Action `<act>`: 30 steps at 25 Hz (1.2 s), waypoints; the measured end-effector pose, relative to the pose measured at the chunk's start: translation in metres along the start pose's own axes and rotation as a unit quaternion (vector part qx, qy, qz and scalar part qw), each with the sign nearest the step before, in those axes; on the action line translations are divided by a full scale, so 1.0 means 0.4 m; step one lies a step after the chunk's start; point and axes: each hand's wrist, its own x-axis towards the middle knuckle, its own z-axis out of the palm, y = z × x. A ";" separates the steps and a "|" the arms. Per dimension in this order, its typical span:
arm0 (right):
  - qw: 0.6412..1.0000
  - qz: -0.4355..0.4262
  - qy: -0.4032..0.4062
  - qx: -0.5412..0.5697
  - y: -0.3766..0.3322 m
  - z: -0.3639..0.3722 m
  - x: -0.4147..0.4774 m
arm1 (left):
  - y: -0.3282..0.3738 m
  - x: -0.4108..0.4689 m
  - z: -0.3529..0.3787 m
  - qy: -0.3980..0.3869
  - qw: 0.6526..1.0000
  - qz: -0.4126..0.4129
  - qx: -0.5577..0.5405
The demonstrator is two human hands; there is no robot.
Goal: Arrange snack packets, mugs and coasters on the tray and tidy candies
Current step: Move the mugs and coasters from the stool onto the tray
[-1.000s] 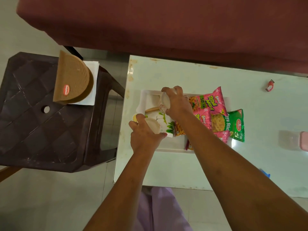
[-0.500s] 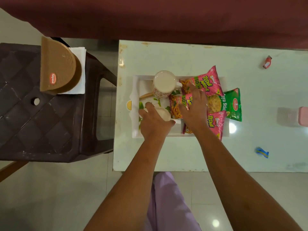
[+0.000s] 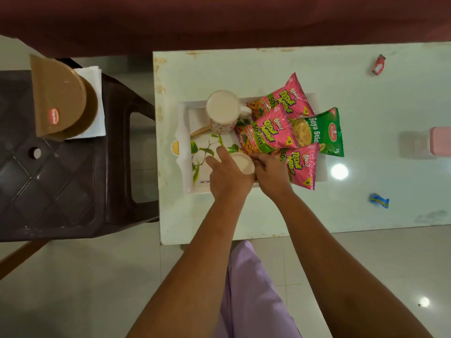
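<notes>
A white tray (image 3: 195, 118) with a leaf print lies on the white table. One floral mug (image 3: 222, 111) stands upright at the tray's far left, on a wooden coaster (image 3: 200, 130) that shows partly. My left hand (image 3: 227, 178) grips a second mug (image 3: 242, 163) over the tray's near part. My right hand (image 3: 271, 173) curls its fingers against that mug's right side. Three pink snack packets (image 3: 267, 132) and a green one (image 3: 319, 132) overlap on the tray's right half. A red candy (image 3: 378, 67) and a blue candy (image 3: 379, 200) lie loose on the table.
A dark brown plastic stool (image 3: 61, 181) stands left of the table and carries brown round pieces (image 3: 61, 98) on white napkins. A pink-lidded container (image 3: 436, 142) sits at the right edge. A maroon cloth surface (image 3: 219, 18) runs along the far side.
My right hand set the first mug down on the tray's far side, passed over the packets, then came to the second mug. My left hand brought that mug toward the tray's near edge.
</notes>
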 end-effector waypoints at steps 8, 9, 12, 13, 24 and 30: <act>0.999 0.029 0.003 -0.019 -0.015 0.007 0.009 | -0.028 0.027 -0.030 -0.092 0.984 -0.055 -0.140; 0.999 0.026 0.024 -0.014 -0.029 0.006 0.009 | -0.037 0.032 -0.038 -0.099 0.981 -0.063 -0.153; 0.997 -0.015 0.072 -0.004 -0.108 0.024 0.014 | -0.078 0.051 -0.076 -0.088 0.976 -0.056 -0.192; 0.997 -0.036 0.072 -0.005 -0.140 0.036 0.017 | -0.093 0.060 -0.096 -0.077 0.970 -0.060 -0.223; 0.986 -0.119 -0.066 0.094 -0.585 0.324 0.035 | -0.330 0.136 -0.556 0.365 0.900 0.077 -0.227; 0.982 0.014 -0.126 0.139 -0.701 0.453 0.099 | -0.442 0.259 -0.626 0.215 0.945 0.059 -0.240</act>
